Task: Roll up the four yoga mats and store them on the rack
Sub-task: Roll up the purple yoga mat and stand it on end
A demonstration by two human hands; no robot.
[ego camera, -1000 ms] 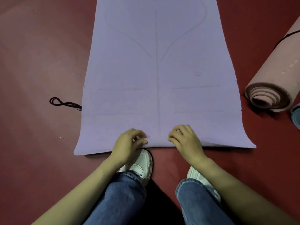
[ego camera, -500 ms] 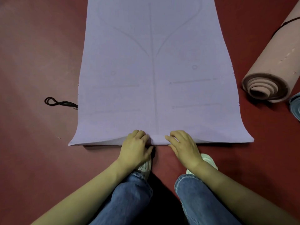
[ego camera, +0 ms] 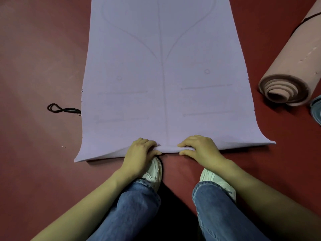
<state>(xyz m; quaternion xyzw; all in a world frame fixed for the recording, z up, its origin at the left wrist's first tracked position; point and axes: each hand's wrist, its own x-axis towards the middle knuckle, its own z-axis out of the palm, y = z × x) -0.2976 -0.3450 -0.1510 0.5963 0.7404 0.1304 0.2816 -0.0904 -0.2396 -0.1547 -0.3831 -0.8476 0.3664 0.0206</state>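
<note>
A lilac yoga mat (ego camera: pixel 161 80) lies flat on the dark red floor and stretches away from me. Its near edge is lifted and curled into a small first turn between my hands. My left hand (ego camera: pixel 140 153) grips that curled edge left of the mat's centre line, fingers over the top. On the other side of the line, my right hand (ego camera: pixel 199 148) grips the same edge, fingers on top and thumb underneath. A pink yoga mat (ego camera: pixel 295 66), rolled up with a black cord round it, lies on the floor to the right.
A black cord (ego camera: pixel 60 108) pokes out from under the lilac mat's left side. My white shoes (ego camera: pixel 153 173) and jeans are just behind the mat's near edge. Another person's blue shoe (ego camera: pixel 317 108) shows at the right edge. The rack is out of view.
Both hands went from pinching the flat near edge to curling it over, so the edge has lifted off the floor into a small roll. The mat's near corners rose slightly.
</note>
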